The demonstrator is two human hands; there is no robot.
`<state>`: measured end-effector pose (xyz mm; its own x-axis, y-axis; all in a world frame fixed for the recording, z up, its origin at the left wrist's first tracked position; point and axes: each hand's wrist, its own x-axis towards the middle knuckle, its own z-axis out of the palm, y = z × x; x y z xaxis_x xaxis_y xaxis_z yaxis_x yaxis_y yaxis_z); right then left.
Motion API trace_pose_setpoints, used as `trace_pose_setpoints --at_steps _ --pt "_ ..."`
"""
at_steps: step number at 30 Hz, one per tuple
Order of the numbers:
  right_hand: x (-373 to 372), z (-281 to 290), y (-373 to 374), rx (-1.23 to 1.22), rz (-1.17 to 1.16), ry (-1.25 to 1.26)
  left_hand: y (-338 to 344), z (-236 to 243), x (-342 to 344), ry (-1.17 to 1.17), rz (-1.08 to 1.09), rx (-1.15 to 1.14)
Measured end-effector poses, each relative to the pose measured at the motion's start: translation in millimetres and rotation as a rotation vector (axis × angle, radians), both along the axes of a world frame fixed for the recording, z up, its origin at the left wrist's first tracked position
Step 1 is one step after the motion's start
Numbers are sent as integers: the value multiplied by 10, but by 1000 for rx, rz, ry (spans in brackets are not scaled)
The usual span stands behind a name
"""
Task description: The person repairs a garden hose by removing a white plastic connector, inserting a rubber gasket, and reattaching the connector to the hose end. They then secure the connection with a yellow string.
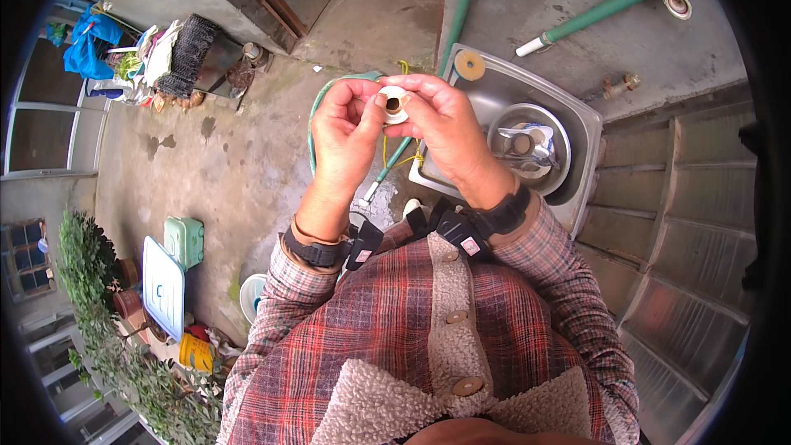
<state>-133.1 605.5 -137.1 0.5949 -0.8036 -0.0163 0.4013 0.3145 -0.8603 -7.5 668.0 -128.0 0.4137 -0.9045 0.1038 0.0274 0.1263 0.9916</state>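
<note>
My left hand (344,133) and my right hand (447,125) meet in front of me, left of the sink. Between their thumbs and fingers they pinch a small white ring (393,118) with a dark round hole; its exact kind I cannot make out. The steel sink (589,136) lies just beyond my right hand. In its basin stands a metal bowl (563,133) with a wrapped item and a small round thing inside. A round tan piece (470,65) with a centre hole rests at the sink's far left corner.
A green hose (385,171) trails on the concrete floor below my hands, near a yellow cord (406,160). Right of the sink, a brass pipe fitting (620,87) juts out below a green pipe (606,10). Plants (86,259), a white board (164,288) and a green box (184,243) stand left.
</note>
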Motion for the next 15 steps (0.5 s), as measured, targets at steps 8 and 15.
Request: trace_pose_setpoints --at_steps 8,15 --pt "13 -87 -25 54 -16 2 -90 31 -5 -90 -4 72" --pt "12 -157 -75 119 22 -27 -91 -37 -5 22 -16 58"
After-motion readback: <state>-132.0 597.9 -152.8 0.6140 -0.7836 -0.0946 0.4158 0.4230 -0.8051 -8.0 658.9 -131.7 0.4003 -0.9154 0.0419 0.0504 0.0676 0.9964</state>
